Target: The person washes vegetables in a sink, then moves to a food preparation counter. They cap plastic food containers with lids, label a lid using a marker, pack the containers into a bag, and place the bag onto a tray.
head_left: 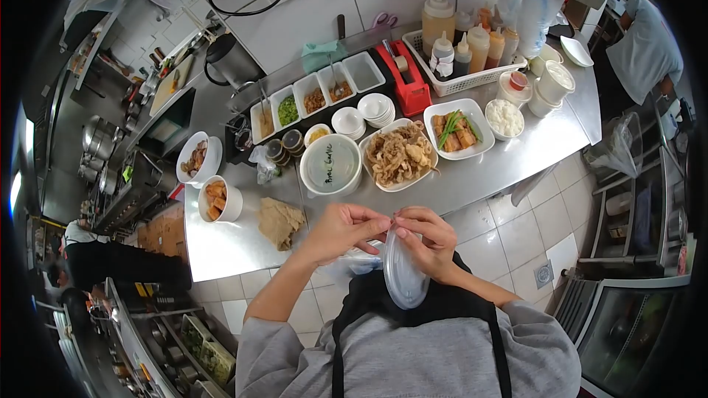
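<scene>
Clear plastic lid: hangs below the grip, before the black apron; single or nested, cannot tell.
Left hand: fingertips pinching the lid's upper rim.
Right hand: thumb and fingers pinching the same rim.
Drop risk: thin, smooth rim could slip free.
Contact risk: sudden release could jerk knuckles into the fried pieces beyond.

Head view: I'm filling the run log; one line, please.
right hand: holding clear lid | left hand: at lid's upper edge | labelled tub: on counter
</scene>
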Demonstrator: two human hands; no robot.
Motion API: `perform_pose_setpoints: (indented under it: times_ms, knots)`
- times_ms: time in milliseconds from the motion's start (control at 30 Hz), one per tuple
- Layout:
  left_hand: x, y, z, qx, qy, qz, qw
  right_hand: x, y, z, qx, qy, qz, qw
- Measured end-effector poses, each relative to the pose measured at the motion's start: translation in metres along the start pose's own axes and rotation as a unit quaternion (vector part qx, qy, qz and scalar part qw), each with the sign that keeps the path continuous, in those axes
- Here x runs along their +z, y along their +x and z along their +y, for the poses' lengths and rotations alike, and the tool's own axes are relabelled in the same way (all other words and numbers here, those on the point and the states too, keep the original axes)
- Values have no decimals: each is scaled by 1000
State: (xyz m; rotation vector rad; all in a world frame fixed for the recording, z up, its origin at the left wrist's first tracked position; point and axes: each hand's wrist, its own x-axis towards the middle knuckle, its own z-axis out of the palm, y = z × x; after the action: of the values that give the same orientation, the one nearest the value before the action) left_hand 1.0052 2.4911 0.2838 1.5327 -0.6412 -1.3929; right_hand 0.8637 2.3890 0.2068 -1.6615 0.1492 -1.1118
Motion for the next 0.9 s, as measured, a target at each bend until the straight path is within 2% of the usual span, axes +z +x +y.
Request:
perform_pose_setpoints:
  times_ms: [467,900]
  knots:
    - [-7,0,12,-10,81,-27,996,0,-2,-4,14,12,-23,1000]
    - [-5,-1,17,-14,76,-39,996,-2,-3,-6,16,14,-23,1000]
